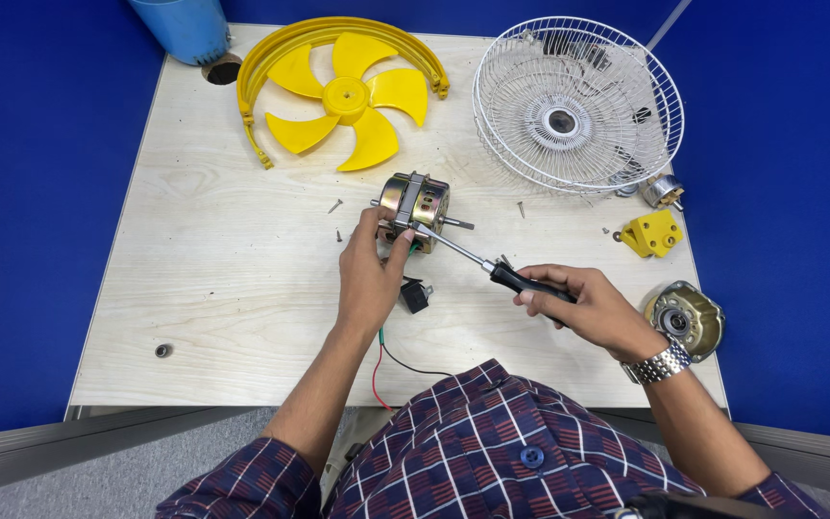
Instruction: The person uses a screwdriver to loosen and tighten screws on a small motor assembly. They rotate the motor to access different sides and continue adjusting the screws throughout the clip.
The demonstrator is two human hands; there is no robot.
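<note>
A small brass-coloured fan motor [417,200] with a steel shaft lies at the middle of the wooden table [223,279]. My left hand [369,274] grips the motor's near side and steadies it. My right hand [583,303] holds a screwdriver [492,267] by its black handle; the metal tip rests on the motor's near face. Red, black and green wires [383,365] run from the motor toward my body, past a small black switch [416,295].
A yellow fan blade [348,101] and yellow ring lie at the back. A white wire fan guard [578,101] sits back right. A yellow bracket [653,233], a round motor cover [686,317], loose screws [336,205] and a blue cylinder [184,27] are around.
</note>
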